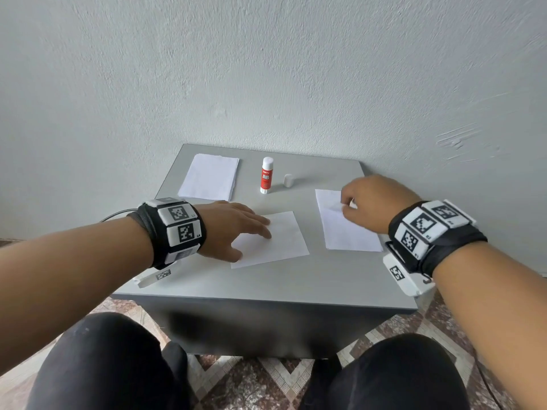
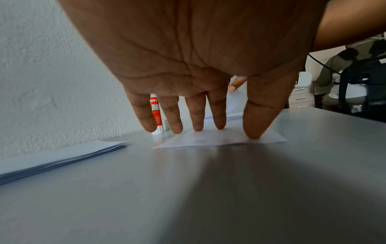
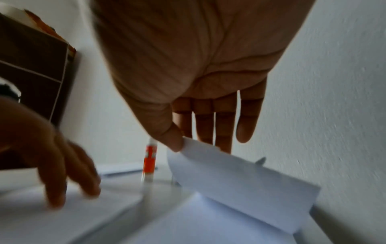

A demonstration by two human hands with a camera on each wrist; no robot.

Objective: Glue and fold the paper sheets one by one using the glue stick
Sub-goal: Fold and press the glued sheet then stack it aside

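Observation:
A white folded sheet [image 1: 275, 241] lies mid-table; my left hand [image 1: 236, 229] presses it flat with straight fingers [image 2: 196, 118]. The same sheet [image 2: 219, 138] shows under the fingertips in the left wrist view. On the right lies a stack of sheets [image 1: 346, 229]. My right hand [image 1: 370, 202] pinches the far corner of its top sheet [image 3: 240, 180] between thumb and fingers and lifts it, so it curls up. The red and white glue stick [image 1: 266, 176] stands upright and uncapped at the back, its cap [image 1: 288, 180] beside it.
A second paper stack [image 1: 210, 177] lies at the back left of the grey table [image 1: 266, 285], against a pale wall. My knees sit below the front edge. In the left wrist view, drawers [image 2: 300, 99] and a seated person [image 2: 344, 79] are at the far right.

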